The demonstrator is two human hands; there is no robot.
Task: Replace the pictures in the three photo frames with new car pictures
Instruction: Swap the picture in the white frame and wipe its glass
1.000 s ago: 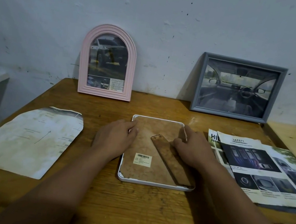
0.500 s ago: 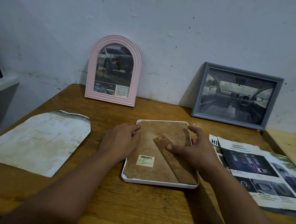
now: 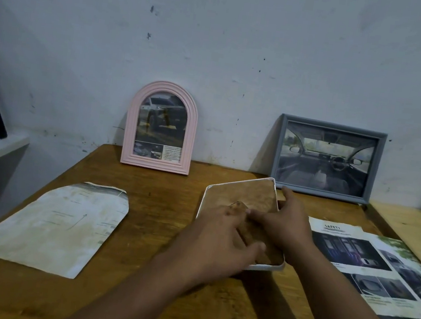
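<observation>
Head view: the white-rimmed rectangular photo frame (image 3: 242, 218) lies face down, brown fibreboard back up, on the wooden table (image 3: 154, 233). The left hand (image 3: 222, 239) rests on it, fingers spread, and the right hand (image 3: 280, 221) grips its right edge, so the step in hand appears to be closing or lifting this third frame. Next, stand it upright beside the pink arched frame (image 3: 160, 126) and grey rectangular frame (image 3: 327, 159); half a second earlier it lay square, now it is turned diagonally.

Pink arched frame (image 3: 160, 126), grey frame (image 3: 327, 158), white-rimmed frame (image 3: 242, 191) with mottled brown back.

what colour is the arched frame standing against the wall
The arched frame is pale pink, seen clearly in the head view.
</observation>
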